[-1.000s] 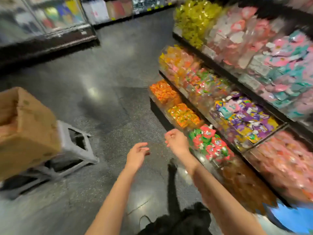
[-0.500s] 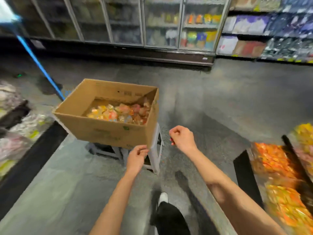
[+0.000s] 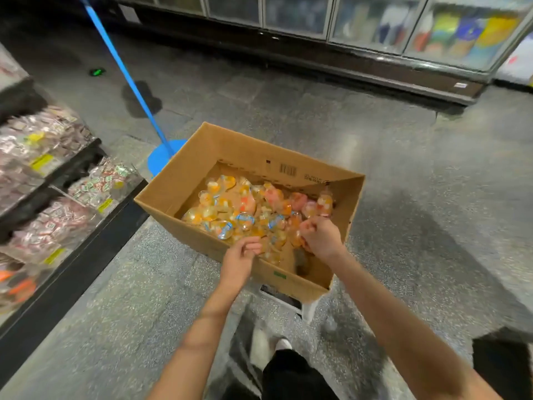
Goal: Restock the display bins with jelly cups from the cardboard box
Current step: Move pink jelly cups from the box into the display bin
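An open cardboard box (image 3: 184,180) stands on a low white stool (image 3: 308,308) in the aisle. A pile of clear jelly cups (image 3: 245,209) with orange, pink and white fruit fills its bottom. My right hand (image 3: 321,236) is inside the box at the near right, knuckles up, fingers curled down onto cups in the pile. My left hand (image 3: 240,256) hovers over the box's near wall, fingers curled in, and I see nothing in it. The display bins I was filling are out of view.
At the left, tiered shelf bins (image 3: 57,168) hold wrapped sweets. A blue pole on a round blue base (image 3: 161,160) stands just behind the box. Glass-door coolers (image 3: 375,27) line the far wall. My shoe (image 3: 282,343) is on the speckled floor below the stool.
I have turned from the display bins on the right to the box. Both hands moved forward; the right one has dropped into the pile of cups.
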Motion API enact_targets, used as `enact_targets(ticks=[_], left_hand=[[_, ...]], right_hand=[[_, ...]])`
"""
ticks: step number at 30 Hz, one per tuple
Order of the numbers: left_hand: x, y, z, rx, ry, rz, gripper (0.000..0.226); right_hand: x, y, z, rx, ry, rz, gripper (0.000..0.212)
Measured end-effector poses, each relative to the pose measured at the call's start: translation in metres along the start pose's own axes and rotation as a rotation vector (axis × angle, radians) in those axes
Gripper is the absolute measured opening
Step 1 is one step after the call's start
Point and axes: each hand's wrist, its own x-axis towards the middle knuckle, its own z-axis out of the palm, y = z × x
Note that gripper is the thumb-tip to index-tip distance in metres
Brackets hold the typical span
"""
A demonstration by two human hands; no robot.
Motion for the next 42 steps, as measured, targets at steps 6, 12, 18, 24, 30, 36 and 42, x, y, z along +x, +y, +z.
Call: enact_targets(ticks=[6,12,18,24,30,36,42], left_hand=[[0.105,-0.015,-0.052,0.143,0.049,0.004,0.016],[0.237,-0.051,-0.060,0.318,-0.046,-0.108,0.029],[0.340,-0.108,-0.038,0.675,-0.205,0.006,0.056],[0.390,-0.150,-0.001,0.985,-0.287,-0.022,0.083],[0.400,-0.170,0.011,0.785,0.060,-0.085,0.058],[0.391,-0.158,-0.002,0.586,0.006,-0.231,0.065],[0.357,-0.105,-0.004,-0.002,0.044,-0.345,0.055]], right_hand=[[0.097,-0.006,0.052,-0.092,-0.092,0.057,0.009],[0.190,0.008,0.119,-0.129,-0.065,0.210,0.021],[0.256,0.051,0.164,0.006,0.096,0.457,0.059],[0.301,0.085,0.192,0.480,0.221,0.792,0.084],[0.314,0.093,0.200,0.845,0.174,0.917,0.071],[0.312,0.100,0.200,0.926,0.289,0.948,0.111],[0.262,0.058,0.177,1.040,0.336,0.753,0.068]])
